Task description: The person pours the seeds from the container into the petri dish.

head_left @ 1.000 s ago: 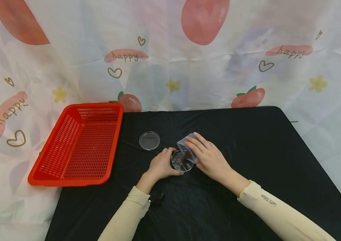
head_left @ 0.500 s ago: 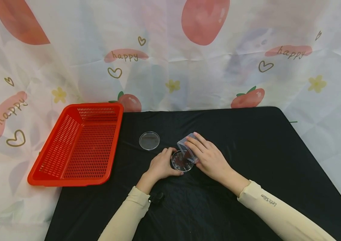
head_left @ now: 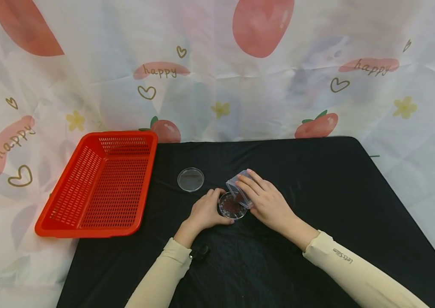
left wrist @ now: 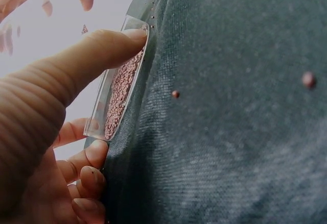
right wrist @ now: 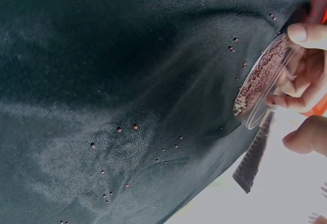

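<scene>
My left hand (head_left: 207,211) holds a clear round petri dish (head_left: 237,218) on the table, thumb and fingers curled about its side. Reddish-brown granules (head_left: 230,206) cover much of the dish's bottom; in the left wrist view the granules (left wrist: 121,91) form a thick layer behind the thumb. Over the dish's right side, my right hand (head_left: 269,205) grips a clear plastic box (head_left: 233,184), tipped with its mouth toward the dish. Brown granules lie inside the box's lower end. In the right wrist view the dish (right wrist: 260,78) shows next to the left hand's fingers.
A clear round lid or dish (head_left: 190,179) lies behind the left hand. To the left stands a red plastic basket (head_left: 134,226), its interior bare. Loose granules (right wrist: 135,126) are scattered on the black tablecloth (head_left: 317,179). A printed curtain (head_left: 202,119) hangs behind.
Granules have poured from the tilted box into the dish, which was mostly transparent a second ago and is now largely brown. Both hands have stayed in place.
</scene>
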A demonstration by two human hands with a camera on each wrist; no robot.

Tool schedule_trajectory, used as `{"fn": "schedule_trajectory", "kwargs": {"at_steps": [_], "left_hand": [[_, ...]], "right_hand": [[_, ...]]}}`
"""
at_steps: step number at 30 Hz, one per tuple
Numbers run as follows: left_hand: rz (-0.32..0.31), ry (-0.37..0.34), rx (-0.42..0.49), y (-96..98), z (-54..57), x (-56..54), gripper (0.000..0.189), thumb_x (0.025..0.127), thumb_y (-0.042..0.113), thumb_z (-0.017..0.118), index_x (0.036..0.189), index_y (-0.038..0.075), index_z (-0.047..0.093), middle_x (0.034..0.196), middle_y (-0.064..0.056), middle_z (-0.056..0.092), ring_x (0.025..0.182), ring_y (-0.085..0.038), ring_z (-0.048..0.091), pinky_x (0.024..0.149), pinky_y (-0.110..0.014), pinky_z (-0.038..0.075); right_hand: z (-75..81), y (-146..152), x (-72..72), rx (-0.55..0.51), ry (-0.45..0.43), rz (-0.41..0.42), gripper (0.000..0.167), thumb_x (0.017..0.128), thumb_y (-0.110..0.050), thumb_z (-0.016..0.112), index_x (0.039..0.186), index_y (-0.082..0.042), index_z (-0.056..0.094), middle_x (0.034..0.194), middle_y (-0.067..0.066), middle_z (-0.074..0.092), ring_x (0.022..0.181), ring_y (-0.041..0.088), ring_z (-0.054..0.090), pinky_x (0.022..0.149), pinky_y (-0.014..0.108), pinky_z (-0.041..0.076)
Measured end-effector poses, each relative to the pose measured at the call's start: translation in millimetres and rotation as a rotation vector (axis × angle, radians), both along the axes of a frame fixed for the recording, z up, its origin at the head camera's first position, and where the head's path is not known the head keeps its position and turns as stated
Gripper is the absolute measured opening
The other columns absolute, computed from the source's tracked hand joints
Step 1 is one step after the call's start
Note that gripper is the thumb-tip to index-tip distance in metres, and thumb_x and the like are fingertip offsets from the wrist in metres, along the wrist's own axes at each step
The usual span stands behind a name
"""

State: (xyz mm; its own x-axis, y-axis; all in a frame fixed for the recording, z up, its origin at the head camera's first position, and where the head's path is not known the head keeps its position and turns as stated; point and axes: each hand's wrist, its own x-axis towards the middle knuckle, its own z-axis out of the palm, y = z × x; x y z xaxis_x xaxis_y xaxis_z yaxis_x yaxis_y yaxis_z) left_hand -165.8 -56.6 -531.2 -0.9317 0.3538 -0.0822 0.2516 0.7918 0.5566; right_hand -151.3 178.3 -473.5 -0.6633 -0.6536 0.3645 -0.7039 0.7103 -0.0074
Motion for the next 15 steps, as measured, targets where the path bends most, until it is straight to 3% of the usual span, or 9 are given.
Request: {"fn": "schedule_trajectory", "kwargs": {"at_steps": [15], "left_hand": [[0.001, 0.007, 0.001, -0.1, 0.4, 0.2, 0.090, 0.069, 0.053, 0.093, 0.142, 0.019, 0.052, 0.112, 0.000, 0.058, 0.095, -0.016, 0.058, 0.077, -0.036, 0.050]], "right_hand": [[0.2, 0.1, -1.4, 0.003, 0.000, 0.000, 0.092, 0.074, -0.006, 0.087, 0.155, -0.012, 0.043, 0.163, 0.007, 0.041, 0.157, 0.030, 0.026, 0.106, 0.050, 0.046]]}}
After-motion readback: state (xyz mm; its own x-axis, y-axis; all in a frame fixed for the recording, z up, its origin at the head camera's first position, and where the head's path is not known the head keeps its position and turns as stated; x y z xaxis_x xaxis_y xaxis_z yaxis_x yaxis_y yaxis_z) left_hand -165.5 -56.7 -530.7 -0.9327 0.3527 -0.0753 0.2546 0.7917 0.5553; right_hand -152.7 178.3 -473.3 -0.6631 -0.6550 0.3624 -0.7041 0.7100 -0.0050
